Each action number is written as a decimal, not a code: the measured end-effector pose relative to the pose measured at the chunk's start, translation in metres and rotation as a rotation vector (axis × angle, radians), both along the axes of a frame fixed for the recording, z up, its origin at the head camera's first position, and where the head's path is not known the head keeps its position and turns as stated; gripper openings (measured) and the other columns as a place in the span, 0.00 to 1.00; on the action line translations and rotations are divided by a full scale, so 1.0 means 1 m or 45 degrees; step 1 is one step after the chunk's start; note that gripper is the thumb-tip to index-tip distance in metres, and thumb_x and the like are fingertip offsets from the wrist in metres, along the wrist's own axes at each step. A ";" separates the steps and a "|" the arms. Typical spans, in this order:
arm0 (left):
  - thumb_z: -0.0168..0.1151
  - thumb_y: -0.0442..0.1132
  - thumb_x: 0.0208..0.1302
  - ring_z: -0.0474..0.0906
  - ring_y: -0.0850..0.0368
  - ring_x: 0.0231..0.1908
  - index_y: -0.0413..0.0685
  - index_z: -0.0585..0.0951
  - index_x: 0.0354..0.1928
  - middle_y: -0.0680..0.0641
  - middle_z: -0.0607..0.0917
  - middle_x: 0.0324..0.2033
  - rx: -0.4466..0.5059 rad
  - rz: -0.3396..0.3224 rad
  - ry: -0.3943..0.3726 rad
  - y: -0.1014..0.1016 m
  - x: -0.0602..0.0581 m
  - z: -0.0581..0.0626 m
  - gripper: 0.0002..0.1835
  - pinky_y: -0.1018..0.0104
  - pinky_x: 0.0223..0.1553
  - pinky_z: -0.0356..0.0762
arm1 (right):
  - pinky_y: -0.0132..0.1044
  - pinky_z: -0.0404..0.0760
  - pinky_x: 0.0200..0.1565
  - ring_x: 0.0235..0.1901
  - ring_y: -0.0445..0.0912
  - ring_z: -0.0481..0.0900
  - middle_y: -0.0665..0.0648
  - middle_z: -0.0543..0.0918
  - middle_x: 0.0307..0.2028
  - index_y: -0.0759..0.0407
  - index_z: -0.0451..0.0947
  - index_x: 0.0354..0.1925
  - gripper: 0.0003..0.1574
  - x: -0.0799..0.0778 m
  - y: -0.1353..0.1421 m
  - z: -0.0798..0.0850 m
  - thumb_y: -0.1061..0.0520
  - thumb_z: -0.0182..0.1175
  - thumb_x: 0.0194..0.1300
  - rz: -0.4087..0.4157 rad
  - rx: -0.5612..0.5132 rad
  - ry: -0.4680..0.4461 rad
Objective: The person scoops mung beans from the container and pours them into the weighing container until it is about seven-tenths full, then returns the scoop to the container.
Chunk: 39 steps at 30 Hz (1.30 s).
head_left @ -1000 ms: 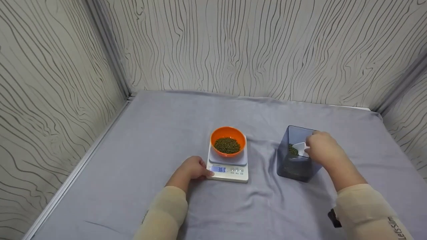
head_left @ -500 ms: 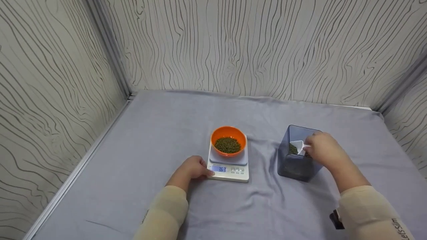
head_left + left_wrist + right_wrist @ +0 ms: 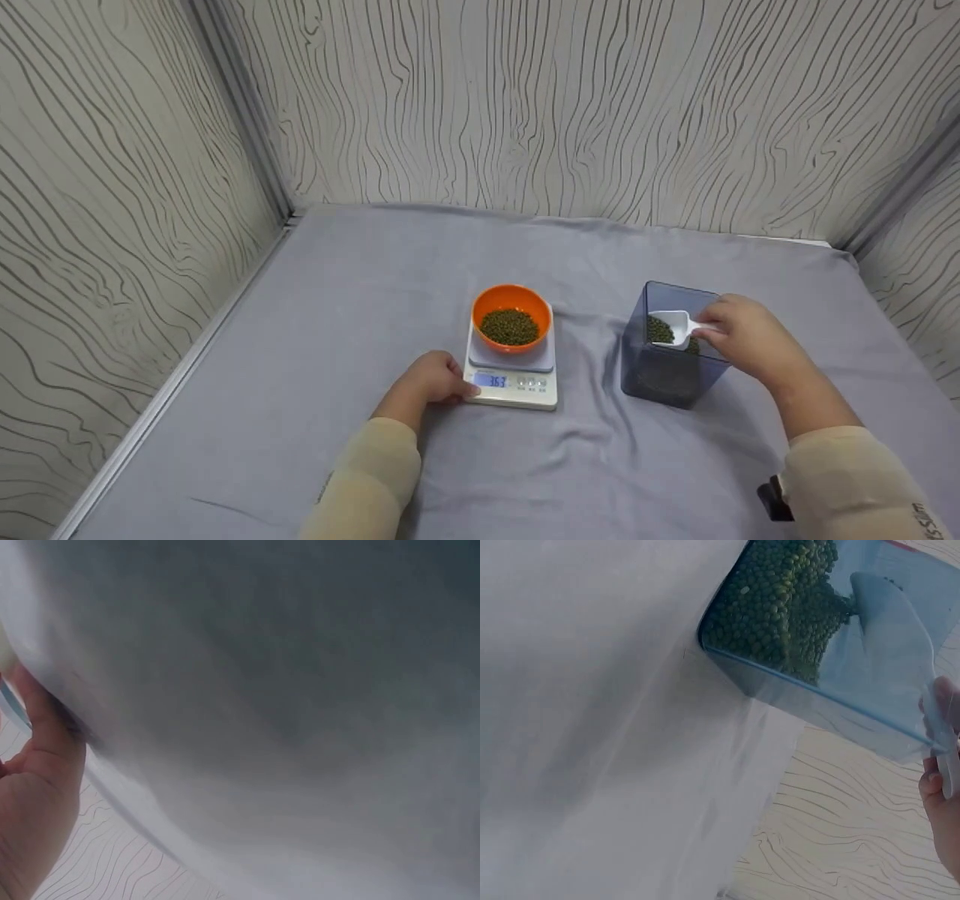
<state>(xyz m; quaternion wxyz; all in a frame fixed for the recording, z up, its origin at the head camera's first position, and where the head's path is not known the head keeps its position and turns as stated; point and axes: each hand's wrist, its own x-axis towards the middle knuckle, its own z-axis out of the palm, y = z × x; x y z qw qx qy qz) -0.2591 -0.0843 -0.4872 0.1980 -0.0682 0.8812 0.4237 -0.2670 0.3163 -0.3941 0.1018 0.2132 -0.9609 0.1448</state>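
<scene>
1. The right hand (image 3: 739, 330) pinches the handle of the white scoop (image 3: 679, 322) between thumb and fingers; in the head view it has shifted a little to the right since half a second ago
2. The scoop, largely sunk inside the container a second ago, now shows its whole blade at the mouth of the clear bluish container (image 3: 660, 382), with green beans (image 3: 660, 330) lying in it
3. The right wrist view shows the scoop's blade within the container walls, its handle by the rim, and more beans (image 3: 765, 611) heaped inside
4. The left hand (image 3: 435, 379) has stayed at the near left corner of the white scale (image 3: 517, 397), thumb on top and fingers curled in at the edge, gripping that corner
5. On the scale's platform the orange bowl (image 3: 513, 295) sits upright as before, its layer of beans looking unchanged, and the display (image 3: 491, 381) shows the same digits, 363, any decimal point being too small to tell
6. Container and scale stand apart on the grey cloth (image 3: 360, 300), the container to the right of the scale
</scene>
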 end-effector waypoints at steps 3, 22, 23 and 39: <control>0.73 0.40 0.45 0.70 0.58 0.24 0.44 0.71 0.27 0.49 0.74 0.21 0.013 -0.004 0.008 0.000 0.000 0.000 0.17 0.69 0.26 0.70 | 0.46 0.71 0.32 0.27 0.48 0.72 0.54 0.76 0.25 0.65 0.81 0.29 0.05 0.003 0.004 0.001 0.62 0.66 0.51 -0.003 -0.035 0.006; 0.72 0.42 0.45 0.71 0.55 0.26 0.44 0.73 0.28 0.48 0.75 0.22 -0.031 0.006 -0.022 0.000 0.000 0.001 0.16 0.66 0.27 0.69 | 0.19 0.65 0.34 0.32 0.27 0.67 0.53 0.79 0.32 0.58 0.82 0.32 0.06 0.022 0.030 -0.015 0.58 0.67 0.53 -0.128 -0.317 0.108; 0.72 0.42 0.45 0.71 0.55 0.26 0.44 0.73 0.28 0.48 0.75 0.22 -0.028 0.008 -0.025 0.000 0.000 0.001 0.16 0.66 0.27 0.69 | 0.18 0.65 0.34 0.32 0.26 0.67 0.53 0.79 0.32 0.58 0.82 0.32 0.06 0.023 0.031 -0.016 0.58 0.66 0.53 -0.136 -0.330 0.105; 0.73 0.40 0.45 0.70 0.58 0.23 0.45 0.71 0.26 0.49 0.73 0.20 0.025 -0.006 0.012 0.000 0.000 -0.002 0.17 0.69 0.25 0.68 | 0.14 0.67 0.33 0.32 0.26 0.69 0.44 0.77 0.32 0.62 0.82 0.35 0.08 0.031 0.040 -0.030 0.60 0.65 0.55 -0.207 -0.553 0.108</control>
